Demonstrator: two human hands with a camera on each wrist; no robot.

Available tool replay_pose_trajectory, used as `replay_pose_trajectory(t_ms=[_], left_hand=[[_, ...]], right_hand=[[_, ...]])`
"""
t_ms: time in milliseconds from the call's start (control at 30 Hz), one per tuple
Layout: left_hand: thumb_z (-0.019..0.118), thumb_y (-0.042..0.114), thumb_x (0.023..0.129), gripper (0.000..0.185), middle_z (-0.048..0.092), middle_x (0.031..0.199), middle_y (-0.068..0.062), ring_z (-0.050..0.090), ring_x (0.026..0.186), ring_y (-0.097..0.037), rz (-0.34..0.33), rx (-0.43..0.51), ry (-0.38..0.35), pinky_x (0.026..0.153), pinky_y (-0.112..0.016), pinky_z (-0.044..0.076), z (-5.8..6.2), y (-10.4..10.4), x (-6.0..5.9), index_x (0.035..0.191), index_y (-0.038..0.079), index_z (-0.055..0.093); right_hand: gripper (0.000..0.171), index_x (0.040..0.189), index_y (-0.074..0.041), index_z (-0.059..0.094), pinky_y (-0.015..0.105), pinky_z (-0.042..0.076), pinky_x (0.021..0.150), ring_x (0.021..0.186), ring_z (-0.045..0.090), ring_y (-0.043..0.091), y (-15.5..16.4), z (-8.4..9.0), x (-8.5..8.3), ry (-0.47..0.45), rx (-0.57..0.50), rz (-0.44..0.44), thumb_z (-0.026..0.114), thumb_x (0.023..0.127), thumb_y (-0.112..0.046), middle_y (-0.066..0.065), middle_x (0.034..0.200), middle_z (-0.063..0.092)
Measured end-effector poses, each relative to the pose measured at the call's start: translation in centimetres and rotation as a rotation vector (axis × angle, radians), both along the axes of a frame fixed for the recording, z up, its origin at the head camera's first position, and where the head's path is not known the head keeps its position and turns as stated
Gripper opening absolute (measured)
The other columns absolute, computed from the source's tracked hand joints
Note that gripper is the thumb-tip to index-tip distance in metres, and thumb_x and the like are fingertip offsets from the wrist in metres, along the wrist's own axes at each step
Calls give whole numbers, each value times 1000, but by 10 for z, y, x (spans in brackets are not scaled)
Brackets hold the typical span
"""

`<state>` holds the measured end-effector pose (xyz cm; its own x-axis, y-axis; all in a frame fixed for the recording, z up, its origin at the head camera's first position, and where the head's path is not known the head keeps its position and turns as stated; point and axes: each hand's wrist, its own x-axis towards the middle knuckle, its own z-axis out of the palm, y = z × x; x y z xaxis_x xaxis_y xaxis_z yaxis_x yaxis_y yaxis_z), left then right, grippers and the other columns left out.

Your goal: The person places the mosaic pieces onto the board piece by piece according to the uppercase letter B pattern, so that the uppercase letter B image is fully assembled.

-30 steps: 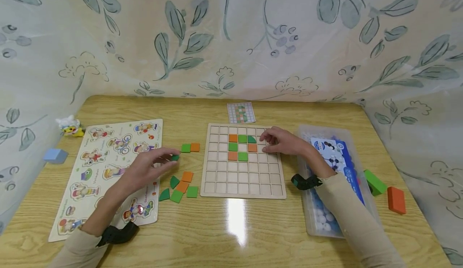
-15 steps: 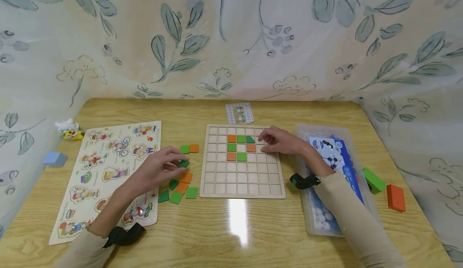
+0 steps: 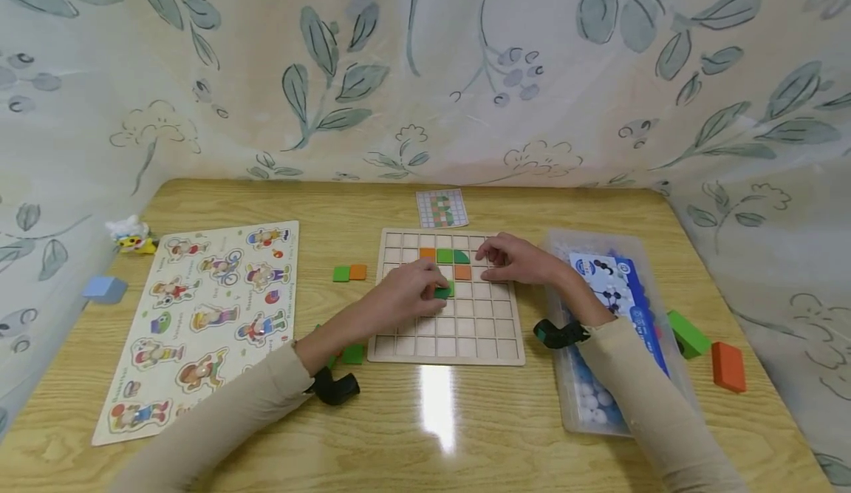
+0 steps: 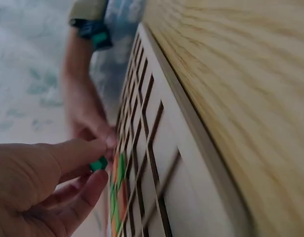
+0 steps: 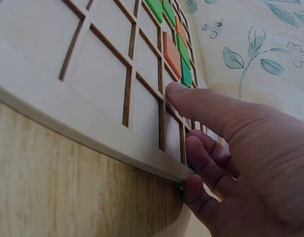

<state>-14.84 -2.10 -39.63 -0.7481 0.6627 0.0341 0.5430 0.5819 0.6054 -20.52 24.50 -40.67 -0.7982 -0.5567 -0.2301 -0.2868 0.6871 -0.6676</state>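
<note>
A wooden grid board (image 3: 445,330) lies mid-table with orange (image 3: 428,253) and green (image 3: 445,256) tiles in its upper cells. My left hand (image 3: 435,286) hovers over the board's middle and pinches a small green tile (image 3: 443,293). The left wrist view shows that green tile (image 4: 98,164) between thumb and forefinger, just above the board (image 4: 167,163). My right hand (image 3: 488,256) rests on the board's upper right. In the right wrist view its forefinger (image 5: 191,101) presses a cell of the board (image 5: 93,74) and the other fingers curl at the edge.
Loose green (image 3: 341,273) and orange (image 3: 357,272) tiles lie left of the board. A pattern card (image 3: 442,208) sits behind it. A character puzzle (image 3: 199,315) lies at left, a plastic box (image 3: 598,330) at right, with green (image 3: 688,334) and orange (image 3: 728,366) blocks beyond.
My left hand picked a green tile from the loose pile and carried it right, over the board's middle. The right hand has stayed on the board's upper right.
</note>
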Motion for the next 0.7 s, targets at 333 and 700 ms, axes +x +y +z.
replay_pose_trajectory(t_ms=[333,700], left_hand=[[70,24,90,17,62,101,0,54,87,-11,-66,-90,126,74,-22,47,-7,39,-11,102,12,71],[73,24,87,23,65,101,-3,57,99,-20,-40,-55,185,78,-30,52,-12,37,-14,104,9,69]], right_hand=[[27,115,-7,61,35,41,82,92,46,22,0,0,0,18,-12,21,69,91,-16,11,101,52],[27,114,-7,61,35,41,83,93,46,22,0,0,-1,17,2,17,69,91,-17,10,102,53]])
